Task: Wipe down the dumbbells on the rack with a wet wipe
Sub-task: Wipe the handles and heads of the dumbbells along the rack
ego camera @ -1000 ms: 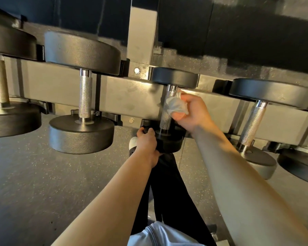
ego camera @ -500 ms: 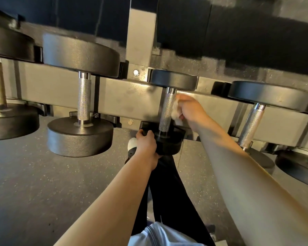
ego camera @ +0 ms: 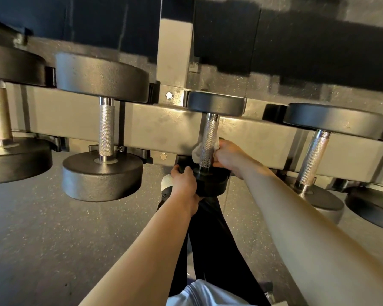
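Note:
A small black dumbbell (ego camera: 209,138) with a knurled steel handle lies across the grey rack (ego camera: 164,131) in the middle of the view. My right hand (ego camera: 230,157) holds a white wet wipe (ego camera: 197,151) wrapped behind the lower part of the handle, fingers curled round it. My left hand (ego camera: 184,186) grips the near black head (ego camera: 210,184) of the same dumbbell from the left.
Larger dumbbells sit on the rack to the left (ego camera: 104,129) and far left (ego camera: 0,115), and others to the right (ego camera: 314,155) and far right (ego camera: 372,208). A grey upright post (ego camera: 175,54) rises behind. Speckled dark floor (ego camera: 53,228) and my black-trousered legs (ego camera: 208,250) lie below.
My right hand has slid the wipe down the handle from near the far head to just above the near head. My left hand has stayed on the near head.

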